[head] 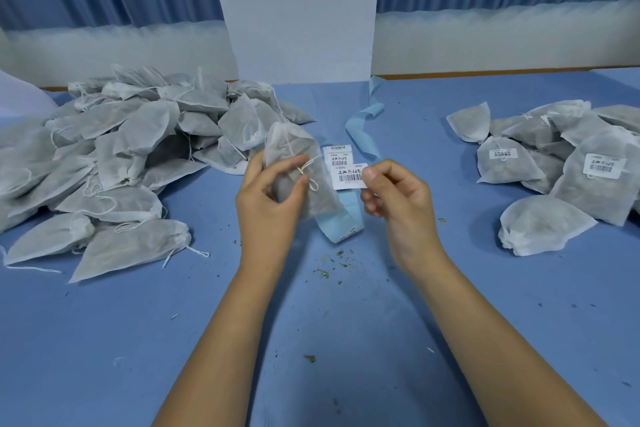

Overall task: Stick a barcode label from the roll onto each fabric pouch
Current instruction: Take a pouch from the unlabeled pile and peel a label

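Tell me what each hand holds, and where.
Left hand grips a pouch around its middle. Right hand pinches a barcode label by its right edge.

pouch: lower half behind left hand | label: print too small | left pile: cut by edge | right pile: cut by edge

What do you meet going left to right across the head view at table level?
Unlabelled pouch pile → left hand holding a pouch → peeled barcode label → right hand → labelled pouch pile.
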`<state>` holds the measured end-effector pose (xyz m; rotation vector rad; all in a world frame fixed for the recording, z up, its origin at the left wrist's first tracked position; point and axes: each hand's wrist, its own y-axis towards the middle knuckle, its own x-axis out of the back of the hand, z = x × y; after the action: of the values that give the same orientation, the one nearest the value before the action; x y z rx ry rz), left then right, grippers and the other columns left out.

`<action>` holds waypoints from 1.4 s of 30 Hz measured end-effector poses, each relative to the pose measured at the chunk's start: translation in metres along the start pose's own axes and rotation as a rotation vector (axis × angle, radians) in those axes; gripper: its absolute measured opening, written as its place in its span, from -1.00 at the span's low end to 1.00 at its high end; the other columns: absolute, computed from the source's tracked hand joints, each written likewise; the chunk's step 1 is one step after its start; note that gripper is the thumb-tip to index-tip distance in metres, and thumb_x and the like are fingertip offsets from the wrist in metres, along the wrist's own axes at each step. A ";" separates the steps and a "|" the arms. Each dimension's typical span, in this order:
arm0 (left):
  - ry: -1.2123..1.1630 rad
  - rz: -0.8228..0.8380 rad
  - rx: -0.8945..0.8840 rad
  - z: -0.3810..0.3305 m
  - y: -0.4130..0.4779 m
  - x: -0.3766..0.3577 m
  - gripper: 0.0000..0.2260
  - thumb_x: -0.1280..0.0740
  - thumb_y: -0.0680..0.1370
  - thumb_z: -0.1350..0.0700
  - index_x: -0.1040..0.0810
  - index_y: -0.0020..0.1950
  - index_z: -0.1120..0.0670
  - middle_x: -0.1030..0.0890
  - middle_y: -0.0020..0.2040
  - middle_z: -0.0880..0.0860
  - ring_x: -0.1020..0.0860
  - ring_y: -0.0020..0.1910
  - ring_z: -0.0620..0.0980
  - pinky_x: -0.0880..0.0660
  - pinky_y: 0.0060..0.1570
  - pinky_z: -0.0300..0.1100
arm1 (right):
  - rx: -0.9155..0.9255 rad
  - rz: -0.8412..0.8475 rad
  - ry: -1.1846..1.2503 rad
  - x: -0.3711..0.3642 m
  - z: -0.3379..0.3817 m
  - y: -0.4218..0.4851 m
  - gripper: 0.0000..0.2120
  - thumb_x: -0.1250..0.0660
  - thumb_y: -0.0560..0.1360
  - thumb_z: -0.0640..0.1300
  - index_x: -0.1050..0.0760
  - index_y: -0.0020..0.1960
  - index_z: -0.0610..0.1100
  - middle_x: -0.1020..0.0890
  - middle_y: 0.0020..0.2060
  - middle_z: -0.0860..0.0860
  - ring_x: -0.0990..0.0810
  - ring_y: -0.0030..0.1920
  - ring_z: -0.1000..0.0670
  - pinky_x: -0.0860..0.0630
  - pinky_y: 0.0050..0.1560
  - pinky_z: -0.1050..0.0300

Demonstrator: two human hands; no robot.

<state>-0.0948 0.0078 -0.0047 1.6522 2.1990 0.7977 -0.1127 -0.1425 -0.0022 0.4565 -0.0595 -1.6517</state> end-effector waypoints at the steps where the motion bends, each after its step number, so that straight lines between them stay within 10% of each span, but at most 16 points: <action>1: -0.005 0.011 0.004 0.000 0.000 0.000 -0.73 -0.43 0.49 0.32 -0.65 0.04 -0.03 -0.44 -0.12 -0.24 -0.40 -0.11 0.02 -0.29 -0.20 -0.56 | 0.022 0.021 -0.009 -0.001 0.000 -0.001 -0.80 -0.34 0.43 -0.10 -0.53 -0.37 0.03 -0.47 -0.46 0.09 -0.35 -0.43 0.11 -0.32 -0.39 0.34; 10: -0.087 0.046 0.082 0.000 -0.001 0.000 -0.74 -0.43 0.49 0.30 -0.62 -0.05 -0.09 -0.54 0.01 -0.11 -0.53 0.05 -0.23 -0.42 0.09 -0.29 | 0.058 0.024 -0.003 -0.001 0.000 -0.002 -0.83 -0.33 0.43 -0.15 -0.51 -0.33 -0.02 -0.47 -0.47 0.04 -0.37 -0.44 0.07 -0.32 -0.42 0.29; 24: -0.125 0.189 0.063 0.009 -0.005 -0.003 -0.72 -0.43 0.43 0.19 -0.37 -0.27 -0.09 -0.45 -0.30 -0.10 -0.45 -0.25 0.02 -0.35 -0.28 -0.18 | 0.121 0.222 0.205 -0.003 -0.005 0.000 -0.80 -0.14 0.51 -0.38 -0.34 0.11 -0.24 -0.61 0.02 -0.23 -0.65 0.03 -0.27 -0.56 -0.02 0.07; 32: -0.193 0.235 0.043 0.008 -0.005 -0.003 -0.71 -0.43 0.42 0.42 -0.60 -0.27 0.02 -0.59 0.00 -0.07 -0.58 -0.02 -0.17 -0.47 -0.21 -0.34 | 0.155 0.187 0.242 -0.002 -0.007 0.002 -0.72 -0.15 0.47 -0.41 -0.28 0.15 -0.23 -0.59 0.04 -0.24 -0.62 0.11 -0.24 -0.56 0.00 0.08; 38: -0.216 0.242 0.060 0.005 -0.004 -0.003 -0.75 -0.45 0.46 0.34 -0.68 0.00 0.01 -0.58 0.13 -0.05 -0.57 0.06 -0.23 -0.50 -0.18 -0.41 | 0.138 0.075 0.240 -0.002 -0.005 0.002 -0.79 -0.24 0.48 -0.28 -0.34 0.11 -0.22 -0.62 0.00 -0.20 -0.63 0.07 -0.23 -0.56 -0.01 0.07; 42: -0.173 0.224 0.081 0.007 -0.005 -0.004 -0.74 -0.47 0.46 0.31 -0.67 0.09 0.06 -0.58 0.15 -0.05 -0.57 0.07 -0.24 -0.48 -0.14 -0.41 | 0.136 -0.093 0.118 0.000 -0.003 0.002 -0.90 -0.30 0.47 -0.13 -0.45 -0.08 -0.16 -0.63 -0.32 0.01 -0.56 -0.32 0.00 -0.45 -0.29 0.23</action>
<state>-0.0938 0.0049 -0.0130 1.9539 1.9768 0.5986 -0.1099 -0.1423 -0.0041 0.6675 -0.0640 -1.7154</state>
